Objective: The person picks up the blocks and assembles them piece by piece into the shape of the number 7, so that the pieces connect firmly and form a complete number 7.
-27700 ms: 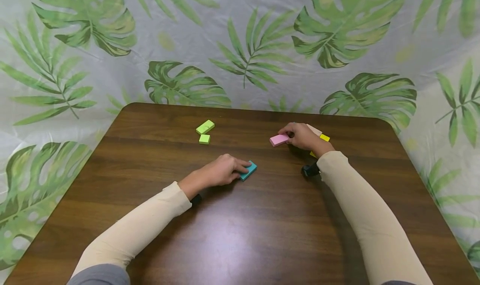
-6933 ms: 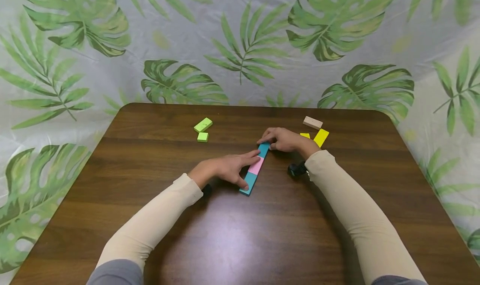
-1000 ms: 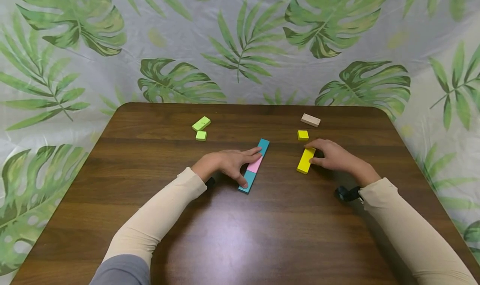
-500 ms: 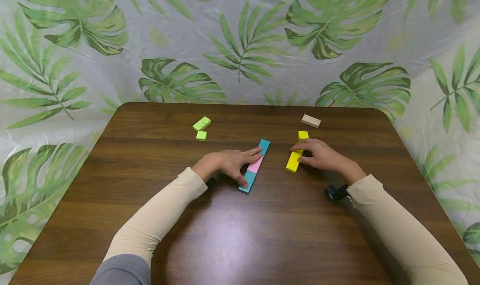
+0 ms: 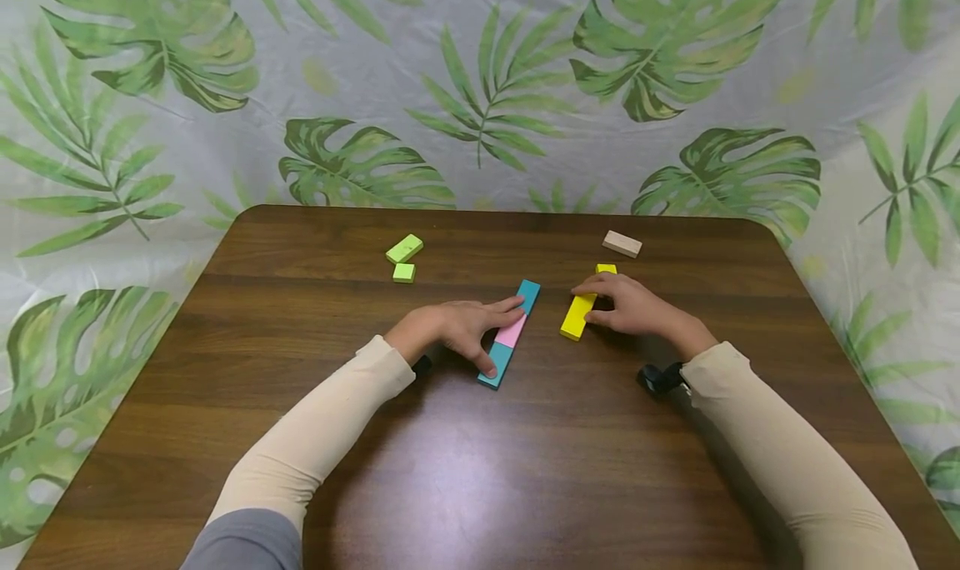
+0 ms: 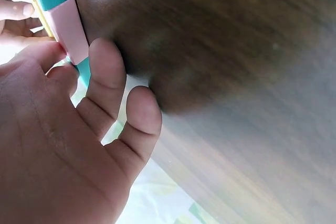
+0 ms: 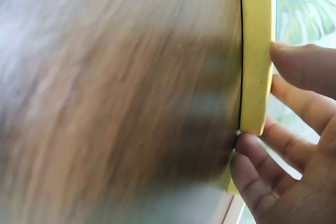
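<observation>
Yellow shows between the thumb and fingers of the right hand (image 5: pixel 633 305), which grips the long yellow block (image 5: pixel 577 318): the thumb presses one long side, near its middle, while fingers reach over the far end, so the hand is only partly closed, about as wide as the block needs. In the right wrist view its lower fingers curl loosely past the end of the block. The left hand (image 5: pixel 467 327) is spread wide and clasps nothing; its thumb rests on the near blue block (image 5: pixel 496 366), and its extended fingers lie over the row where the pink block (image 5: pixel 512 331) meets the far blue block (image 5: pixel 530 291). The left wrist view shows two more of its fingers slightly bent, close to the bench (image 5: pixel 450 478); whether they touch it I can't tell. Those three blocks lie flat, end to end in a slanting line, and the long yellow block sits to the right of them, apart and at a similar slant. Just beyond the right hand, and partly hidden by it, is the small yellow block (image 5: pixel 607 267), with the pale wooden block (image 5: pixel 622 244) farther back. Across on the left, the long green block (image 5: pixel 405 248) lies right behind the small green block (image 5: pixel 403 273). A leaf-print sheet (image 5: pixel 517 53) hangs behind the bench.
</observation>
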### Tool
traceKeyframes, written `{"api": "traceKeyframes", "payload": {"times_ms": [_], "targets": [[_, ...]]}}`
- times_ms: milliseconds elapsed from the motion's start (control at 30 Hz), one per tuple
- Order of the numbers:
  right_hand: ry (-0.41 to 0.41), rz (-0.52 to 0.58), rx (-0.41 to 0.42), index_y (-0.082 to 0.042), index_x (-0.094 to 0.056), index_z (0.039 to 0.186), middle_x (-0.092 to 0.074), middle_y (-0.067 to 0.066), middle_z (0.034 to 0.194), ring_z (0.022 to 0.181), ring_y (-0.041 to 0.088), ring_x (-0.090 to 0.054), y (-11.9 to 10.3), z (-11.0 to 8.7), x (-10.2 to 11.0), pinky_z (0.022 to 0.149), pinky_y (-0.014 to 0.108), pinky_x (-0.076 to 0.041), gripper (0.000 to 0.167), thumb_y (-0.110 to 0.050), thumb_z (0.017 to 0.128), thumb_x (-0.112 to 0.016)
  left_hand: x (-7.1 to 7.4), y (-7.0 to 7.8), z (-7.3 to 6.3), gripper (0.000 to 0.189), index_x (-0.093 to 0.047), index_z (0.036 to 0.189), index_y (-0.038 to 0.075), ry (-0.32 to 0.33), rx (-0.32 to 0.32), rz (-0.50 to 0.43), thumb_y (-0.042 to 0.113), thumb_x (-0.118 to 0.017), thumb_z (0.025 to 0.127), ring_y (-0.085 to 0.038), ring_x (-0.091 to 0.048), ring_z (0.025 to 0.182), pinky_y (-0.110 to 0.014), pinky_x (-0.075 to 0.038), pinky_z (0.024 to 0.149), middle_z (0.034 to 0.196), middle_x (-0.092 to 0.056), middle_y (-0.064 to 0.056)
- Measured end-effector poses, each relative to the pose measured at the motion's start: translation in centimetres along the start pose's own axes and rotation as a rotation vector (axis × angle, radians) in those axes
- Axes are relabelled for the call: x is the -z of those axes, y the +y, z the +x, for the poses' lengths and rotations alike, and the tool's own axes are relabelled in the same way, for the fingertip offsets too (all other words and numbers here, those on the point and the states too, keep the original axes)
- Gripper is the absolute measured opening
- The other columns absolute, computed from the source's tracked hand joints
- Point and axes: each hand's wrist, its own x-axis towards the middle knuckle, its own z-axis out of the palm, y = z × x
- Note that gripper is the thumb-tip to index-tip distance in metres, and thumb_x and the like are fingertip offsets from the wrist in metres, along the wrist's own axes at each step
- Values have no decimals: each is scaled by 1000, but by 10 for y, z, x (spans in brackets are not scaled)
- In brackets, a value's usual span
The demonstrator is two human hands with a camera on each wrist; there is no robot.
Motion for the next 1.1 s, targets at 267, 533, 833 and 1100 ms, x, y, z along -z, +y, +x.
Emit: {"api": "traceKeyframes", "payload": {"times_ms": [267,533,833,1100], "targets": [[-35,10,-42,-5,-55,141,-52,24,142,130,44,-49,-9,21,0,107,60,-40,47,-15,96,-63,0,-1,0,101,-9,161,29,2,-5,-4,47,-74,85,-28,-20,155,-47,-21,124,169,9,12],[-27,19,-51,-1,-54,141,-50,28,142,131,46,-47,-6,44,2,109,62,-37,47,-13,96,-62,-1,-1,1,102,-8,161,30,-1,1,-20,47,-74,85,-30,-20,154,-48,-22,123,169,9,13],[-41,48,-65,-2,-53,142,-49,27,144,132,45,-47,0,52,4,108,60,-39,47,-13,97,-61,-1,0,1,103,-7,161,31,3,3,-10,48,-74,84,-30,-20,154,-48,-22,124,169,8,12],[-31,59,-91,-3,-54,142,-49,27,144,133,45,-47,0,53,4,109,60,-38,47,-13,96,-61,-1,1,0,103,-7,161,31,-1,8,6,49,-74,85,-31,-20,154,-47,-22,124,169,9,13]]}}
